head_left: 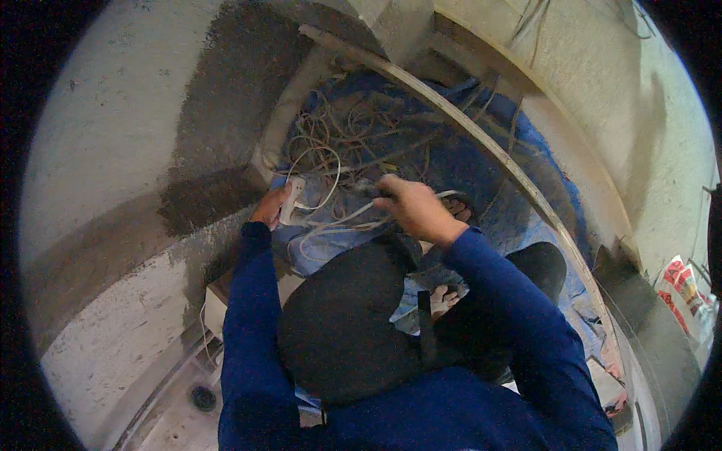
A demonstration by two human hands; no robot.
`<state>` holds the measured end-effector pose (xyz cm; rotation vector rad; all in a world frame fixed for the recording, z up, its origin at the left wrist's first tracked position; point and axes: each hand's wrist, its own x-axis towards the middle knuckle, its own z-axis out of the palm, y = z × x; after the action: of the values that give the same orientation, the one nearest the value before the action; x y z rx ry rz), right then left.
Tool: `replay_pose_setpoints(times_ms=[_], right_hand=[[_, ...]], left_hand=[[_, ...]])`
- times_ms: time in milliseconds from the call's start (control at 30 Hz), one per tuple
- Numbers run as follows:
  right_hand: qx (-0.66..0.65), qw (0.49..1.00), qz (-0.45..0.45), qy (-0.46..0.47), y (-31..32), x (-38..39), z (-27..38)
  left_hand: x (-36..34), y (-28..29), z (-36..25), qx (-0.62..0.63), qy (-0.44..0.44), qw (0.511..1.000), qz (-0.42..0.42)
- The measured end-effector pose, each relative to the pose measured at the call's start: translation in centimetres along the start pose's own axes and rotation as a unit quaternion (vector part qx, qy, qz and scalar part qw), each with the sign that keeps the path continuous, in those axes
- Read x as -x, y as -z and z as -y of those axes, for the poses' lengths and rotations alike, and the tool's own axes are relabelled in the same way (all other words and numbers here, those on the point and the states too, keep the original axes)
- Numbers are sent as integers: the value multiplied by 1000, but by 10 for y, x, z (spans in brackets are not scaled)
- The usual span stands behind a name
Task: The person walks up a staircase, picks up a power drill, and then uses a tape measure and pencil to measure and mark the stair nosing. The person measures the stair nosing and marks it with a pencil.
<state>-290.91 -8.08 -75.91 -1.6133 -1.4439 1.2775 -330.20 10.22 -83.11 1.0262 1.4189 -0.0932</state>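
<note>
My left hand (270, 207) is closed round a white power strip (292, 201), holding it upright beside the wall. A white cable (339, 161) loops up from the strip and curves back down near it. In front of my knees my right hand (418, 210) is closed in a fist, with a pale cable (342, 224) running out from under it on both sides. The fingers hide the exact grip. Just beyond both hands lies a tangled heap of cables (331, 128) on a blue sheet (549, 180).
A long wooden strip (466, 124) slants across the scene from the upper wall down to the right. The left wall (113, 143) bears dark, damp-looking plaster. A red and white bag (683, 289) stands at the far right. My bare foot (444, 299) rests on the sheet.
</note>
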Motion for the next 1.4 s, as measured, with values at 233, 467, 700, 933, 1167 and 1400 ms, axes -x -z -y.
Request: replay_pose_setpoints(times_ms=[233,467,700,933,1167,1400], right_hand=[[-76,995,-3,66,-82,-55,33],[128,984,122,-21,-67,-58,8],[-8,999,16,36,-111,-85,-4],[-43,998,-5,39,-121,-85,6],[-41,994,-54,86,-125,-77,11],[-36,983,-112,140,-134,-67,20]], left_hand=[[51,-34,-29,180,12,982,-58],[45,-24,-9,244,40,965,-82],[65,-38,-38,211,41,973,-78],[87,-60,-56,223,-4,971,-81],[85,-64,-57,215,8,971,-100],[89,-58,-68,30,19,993,-117]])
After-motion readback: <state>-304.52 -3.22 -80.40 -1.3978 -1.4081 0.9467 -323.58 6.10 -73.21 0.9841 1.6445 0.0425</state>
